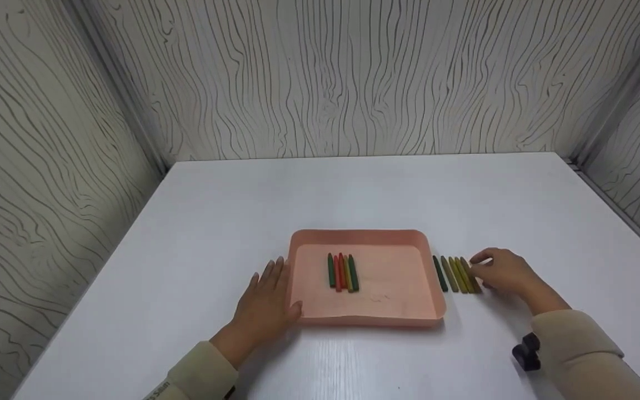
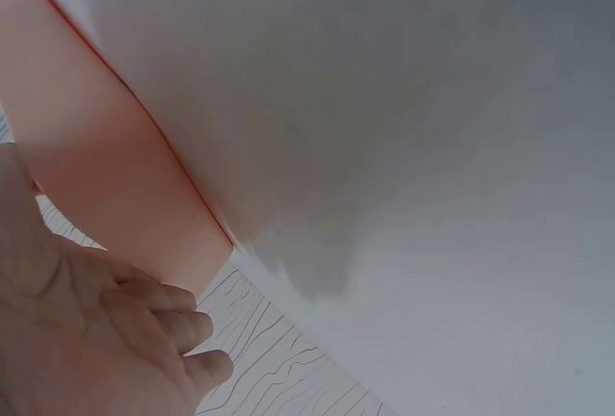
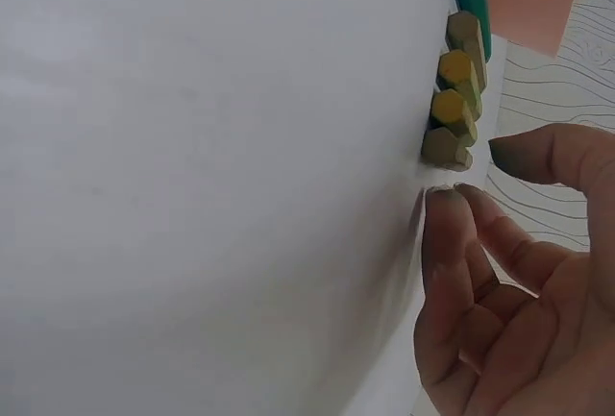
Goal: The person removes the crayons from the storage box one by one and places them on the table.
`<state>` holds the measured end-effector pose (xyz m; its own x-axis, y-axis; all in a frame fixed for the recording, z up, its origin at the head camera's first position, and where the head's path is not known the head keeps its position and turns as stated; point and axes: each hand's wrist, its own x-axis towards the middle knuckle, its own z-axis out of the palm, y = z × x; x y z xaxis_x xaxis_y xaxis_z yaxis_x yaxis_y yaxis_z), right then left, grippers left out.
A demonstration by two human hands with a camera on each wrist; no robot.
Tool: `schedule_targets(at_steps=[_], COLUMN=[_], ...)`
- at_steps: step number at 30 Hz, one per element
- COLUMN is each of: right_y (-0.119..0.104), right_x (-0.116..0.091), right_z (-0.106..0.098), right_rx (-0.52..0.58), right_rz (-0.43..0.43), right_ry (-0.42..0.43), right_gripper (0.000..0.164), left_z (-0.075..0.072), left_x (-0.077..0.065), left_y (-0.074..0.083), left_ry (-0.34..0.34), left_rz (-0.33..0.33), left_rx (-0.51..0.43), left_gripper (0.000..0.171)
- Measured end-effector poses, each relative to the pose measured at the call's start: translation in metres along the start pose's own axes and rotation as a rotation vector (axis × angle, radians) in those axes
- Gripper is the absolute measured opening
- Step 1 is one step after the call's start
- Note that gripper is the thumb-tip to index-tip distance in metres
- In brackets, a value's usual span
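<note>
In the head view, my left hand (image 1: 264, 305) rests against the left wall of a pink tray (image 1: 398, 278), its thumb at the near left of the rim and its fingers extended. My right hand (image 1: 506, 272) is at the right end of a row of crayons on the table: dark green (image 1: 440, 273), olive and yellow. The right wrist view shows its thumb and fingertips apart, close to the endmost olive crayon (image 3: 446, 149), with nothing gripped between them. Inside the tray lies another row of crayons, with a red crayon (image 1: 337, 272) among green and yellowish ones.
The white table (image 1: 353, 194) meets wood-grain panels (image 1: 325, 83) at the back and sides. A small black object (image 1: 527, 353) is by the right sleeve. The tray's raised walls stand between the two crayon rows.
</note>
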<state>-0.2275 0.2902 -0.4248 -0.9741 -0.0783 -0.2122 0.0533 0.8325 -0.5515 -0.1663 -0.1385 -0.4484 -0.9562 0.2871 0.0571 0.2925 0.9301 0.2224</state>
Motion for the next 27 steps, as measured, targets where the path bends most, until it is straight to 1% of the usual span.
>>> schedule_targets(at_steps=[4,8,10,12,17,19,22,27], right_y=[-0.001,0.0,0.0,0.0,-0.003,-0.005,-0.007,-0.011], right_x=[-0.004,-0.005,-0.004,-0.004,-0.003,-0.003,-0.003,-0.001], right_z=[-0.002,-0.004,-0.004,-0.004,-0.002,-0.002,-0.002,-0.005], right_rx=[-0.08,-0.153,-0.187,-0.225,-0.313,-0.327,-0.328,-0.322], right_rz=[-0.006,0.016,0.013,0.003,-0.02,-0.025,-0.029,-0.03], right_ry=[0.053,0.102,0.142,0.198,0.39,0.458,0.518,0.544], right_gripper=[0.049,0.059,0.063,0.068,0.079,0.08,0.079,0.078], left_z=[-0.001,-0.002,-0.002,-0.002,-0.001,-0.001,-0.001,0.0], left_x=[0.0,-0.001,-0.001,-0.001,-0.002,-0.002,-0.002,-0.002], left_y=[0.0,0.001,0.0,0.0,-0.001,-0.001,-0.001,-0.001], left_ry=[0.009,0.013,0.012,0.01,0.011,0.012,0.009,0.004], left_rz=[0.006,0.011,0.01,0.008,0.014,0.018,0.016,0.015], left_rx=[-0.003,-0.007,-0.01,-0.011,-0.015,-0.016,-0.013,-0.016], left_gripper=[0.074,0.073,0.073,0.073,0.073,0.073,0.073,0.073])
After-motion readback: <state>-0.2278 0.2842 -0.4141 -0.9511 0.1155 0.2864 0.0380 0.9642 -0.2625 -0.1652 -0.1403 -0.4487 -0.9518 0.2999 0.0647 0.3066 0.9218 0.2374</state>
